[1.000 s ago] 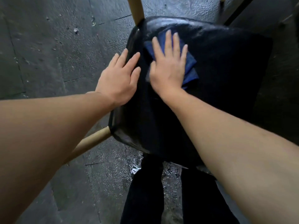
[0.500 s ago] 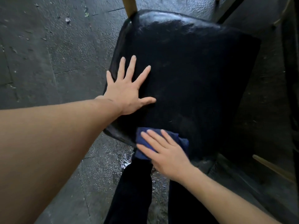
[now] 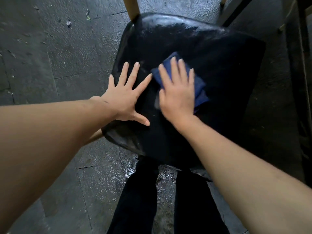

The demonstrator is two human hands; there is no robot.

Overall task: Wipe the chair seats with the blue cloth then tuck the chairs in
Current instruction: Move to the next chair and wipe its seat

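Observation:
A chair with a shiny black padded seat [image 3: 219,68] and light wooden legs fills the middle of the view. My left hand [image 3: 125,97] lies flat on the seat's left side, fingers spread, holding nothing. My right hand [image 3: 177,93] presses flat on the folded blue cloth [image 3: 197,88] near the middle of the seat. The cloth sticks out past my fingertips and to the right of my palm. Most of the cloth is hidden under the hand.
A wooden chair leg [image 3: 131,5] rises at the top edge. Dark wet stone floor [image 3: 59,56] lies to the left. Dark furniture and a frame [image 3: 300,81] stand close on the right. My dark trouser legs [image 3: 138,200] are below the seat's near edge.
My right hand has slid the blue cloth from the seat's near edge back up to its middle. The left hand stays flat on the left side.

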